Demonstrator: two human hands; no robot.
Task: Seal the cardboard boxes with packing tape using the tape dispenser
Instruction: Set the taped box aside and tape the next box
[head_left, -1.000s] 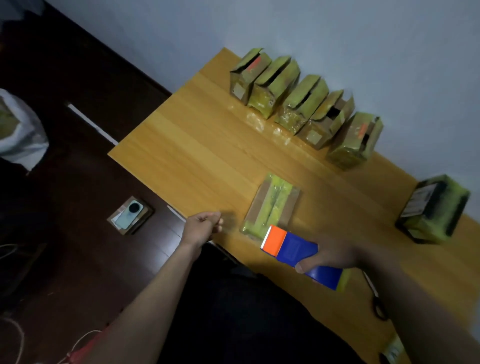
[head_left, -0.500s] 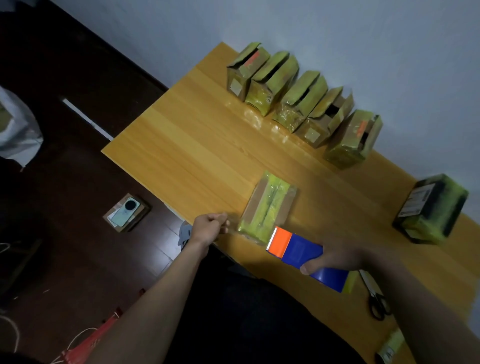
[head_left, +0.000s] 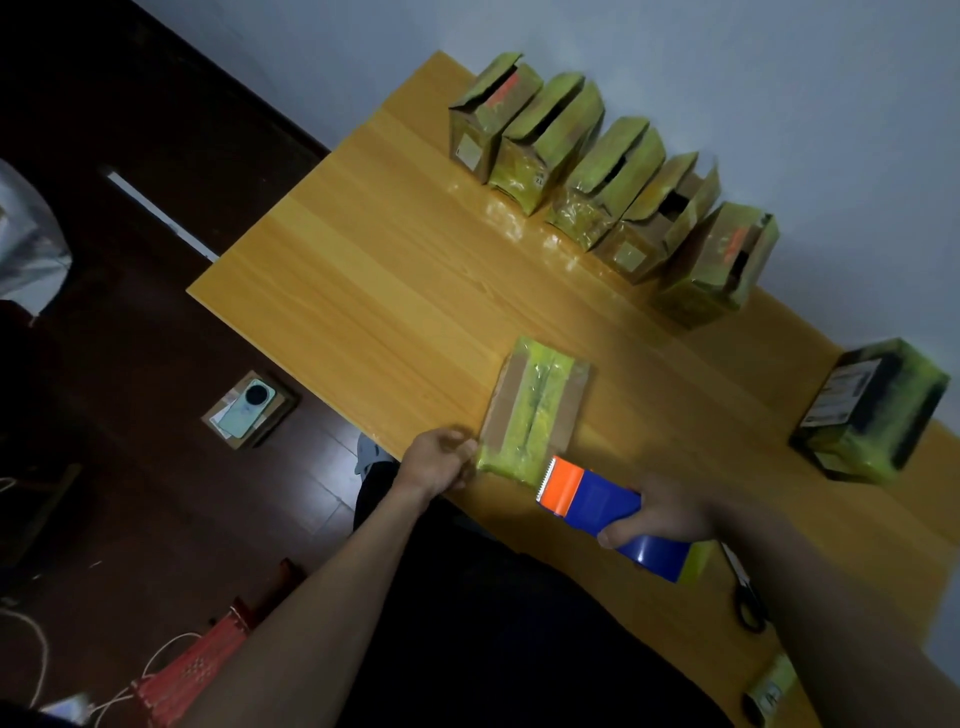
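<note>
A small cardboard box (head_left: 532, 410) with yellow-green tape along its top seam lies near the front edge of the wooden table (head_left: 395, 291). My left hand (head_left: 436, 462) touches the box's near left corner with curled fingers. My right hand (head_left: 665, 519) grips a blue tape dispenser (head_left: 602, 504) whose orange serrated end sits just off the box's near end. Several open-topped boxes (head_left: 597, 176) stand in a row along the wall. A darker sealed box (head_left: 872, 410) stands at the far right.
Black scissors (head_left: 745, 597) lie on the table right of my right arm. A small yellow-green object (head_left: 774, 686) sits at the table's near right edge. On the dark floor are a phone on a small box (head_left: 249, 408), a red object (head_left: 192, 670) and white cords.
My left hand moved right from beside the box until it touches the box's near left corner. The dispenser stayed at the box's near end. The camera shifted slightly.
</note>
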